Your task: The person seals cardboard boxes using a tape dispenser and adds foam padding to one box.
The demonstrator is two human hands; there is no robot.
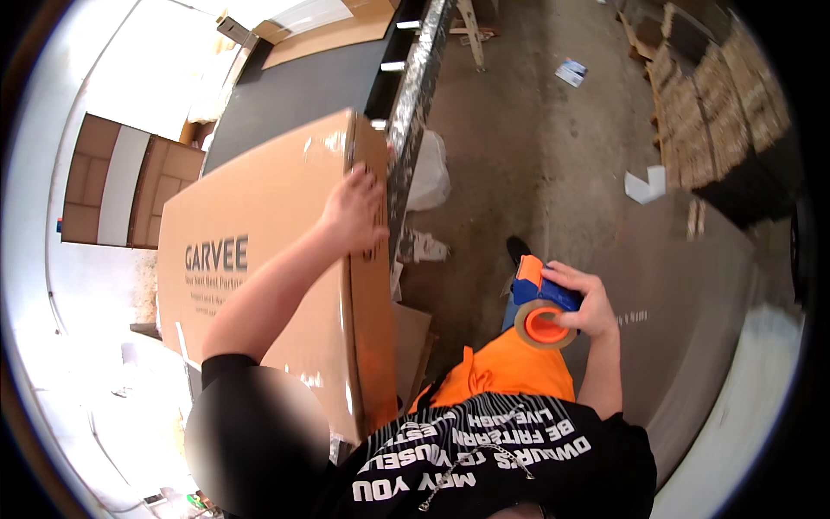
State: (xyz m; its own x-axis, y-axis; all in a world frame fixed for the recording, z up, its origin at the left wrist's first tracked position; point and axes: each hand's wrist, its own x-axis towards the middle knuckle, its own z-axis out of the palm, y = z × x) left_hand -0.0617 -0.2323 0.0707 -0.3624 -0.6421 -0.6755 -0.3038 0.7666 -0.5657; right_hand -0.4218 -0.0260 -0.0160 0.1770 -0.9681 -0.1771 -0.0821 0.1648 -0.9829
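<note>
A large brown cardboard box (pixel 277 233) with dark print stands tilted on the dark belt of a conveyor, clear tape shining along its edge. My left hand (pixel 354 212) lies over the box's right upper edge, palm down, with fingers spread against the narrow side. In my right hand (pixel 588 303) is a blue and orange tape dispenser (pixel 547 298), carrying a roll of tan tape on an orange hub. The dispenser is held out to the right of the box, above my orange garment (pixel 510 363), and apart from the carton.
The conveyor's dark belt (pixel 294 104) runs away beyond the box, flanked by a worn metal rail (pixel 417 78). Flat cardboard (pixel 333 33) lies at its far end. Stacked cartons (pixel 718 104) stand at right, near a large brown sheet (pixel 683 285). White scraps (pixel 647 184) litter the concrete floor.
</note>
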